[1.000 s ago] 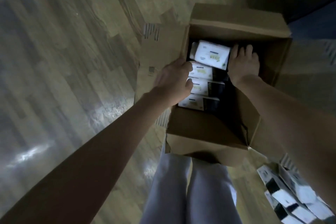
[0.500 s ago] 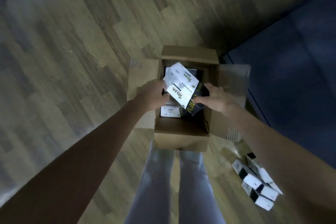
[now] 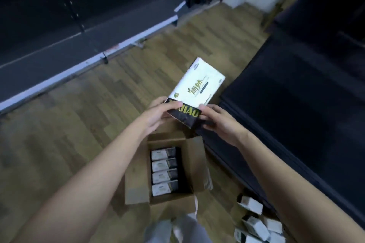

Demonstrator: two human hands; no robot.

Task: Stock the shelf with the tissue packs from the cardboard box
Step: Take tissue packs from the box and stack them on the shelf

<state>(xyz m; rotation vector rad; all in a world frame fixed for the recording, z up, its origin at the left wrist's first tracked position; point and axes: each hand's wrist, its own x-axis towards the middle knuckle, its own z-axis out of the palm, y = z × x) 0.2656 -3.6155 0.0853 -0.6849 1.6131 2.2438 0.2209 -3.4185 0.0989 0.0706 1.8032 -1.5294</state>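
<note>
— While held up over the box, where exactly does the tissue pack (image 3: 197,92) sit?
— Raised well above the open cardboard box (image 3: 138,181), white face up, dark band nearest the body. Tilted, far end pointing away and to the right.

— And the grip?
— Shared. Left hand (image 3: 158,113) curled round the near left corner of the dark band, thumb on top. Right hand (image 3: 218,122) curled round the near right corner, fingers (image 3: 205,108) wrapped over the edge. Both closed on the same pack, neither spare.

— Left in the box?
— Four more packs (image 3: 164,170) visible, stacked in a row on the left side, white ends and dark ends alike. Right side of the box dark; contents there impossible to tell.

— Anything else about?
— Loose packs (image 3: 256,221) heaped on the wooden floor (image 3: 79,124) to the lower right, just beside the right forearm. Long dark shelf (image 3: 59,41) with a pale front edge along the upper left, well apart from the box. Another dark unit (image 3: 296,104) to the right, near the box.

— Step in hand, then?
— Probably the carry: pack lifted out, not yet placed.

— Next move?
— Likely a turn toward a shelf, then setting the pack down flat and square to the front edge. Could call for releasing one hand first. Which shelf is meant, hard to say.
</note>
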